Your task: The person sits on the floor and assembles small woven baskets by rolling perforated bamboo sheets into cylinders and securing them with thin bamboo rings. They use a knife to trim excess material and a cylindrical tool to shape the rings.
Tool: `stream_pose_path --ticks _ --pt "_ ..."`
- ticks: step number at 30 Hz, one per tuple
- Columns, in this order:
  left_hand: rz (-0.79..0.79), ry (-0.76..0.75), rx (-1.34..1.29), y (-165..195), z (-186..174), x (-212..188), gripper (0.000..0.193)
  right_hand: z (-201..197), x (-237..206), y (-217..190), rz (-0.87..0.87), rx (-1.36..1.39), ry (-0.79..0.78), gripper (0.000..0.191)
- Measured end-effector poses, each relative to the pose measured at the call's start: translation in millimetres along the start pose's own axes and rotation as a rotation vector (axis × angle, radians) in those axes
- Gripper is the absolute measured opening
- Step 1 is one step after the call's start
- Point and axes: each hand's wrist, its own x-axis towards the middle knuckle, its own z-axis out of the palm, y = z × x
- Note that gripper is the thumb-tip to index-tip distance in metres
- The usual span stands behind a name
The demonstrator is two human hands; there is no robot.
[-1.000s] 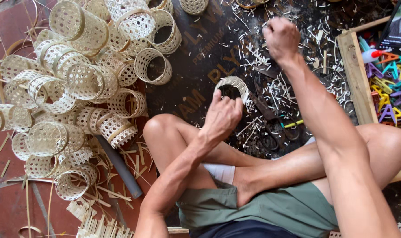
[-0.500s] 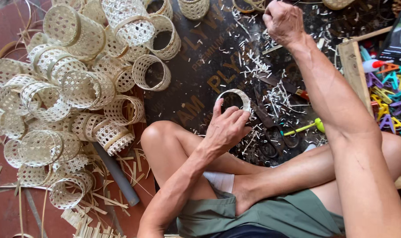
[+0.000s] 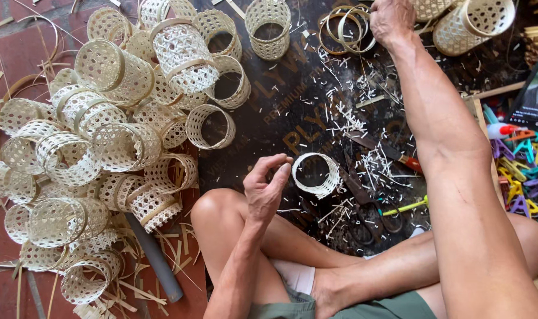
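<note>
While the left hand (image 3: 263,192) has drawn back from the woven ring (image 3: 316,174), fingers loosely curled and empty, the ring now lies free on the dark board (image 3: 269,106). The right hand (image 3: 392,20) has reached further toward the hoops (image 3: 340,26); its grip is hidden.

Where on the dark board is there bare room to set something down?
The barest patch is the dark board between the woven cylinders and the shavings, above the left hand. It is crowded around the scissors and small ring, and by the hoops near the right hand.
</note>
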Motion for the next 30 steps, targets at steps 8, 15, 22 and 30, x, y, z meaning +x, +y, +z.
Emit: stream_pose_path --ticks 8,15,22,30 --pt "-0.083 -0.013 -0.135 3 7 8 0.022 -56 -48 -12 -0.367 0.178 0.369 0.008" --pt "0.329 -0.319 0.076 70 44 -23 0.029 -202 -181 -125 -0.467 0.484 0.390 0.017" --pt "0.326 -0.399 0.011 102 79 -107 0.020 -274 -260 -183 -0.224 0.649 0.270 0.028" --pt "0.491 -0.134 0.334 117 84 -149 0.020 -278 -320 -217 -0.012 0.890 0.102 0.016"
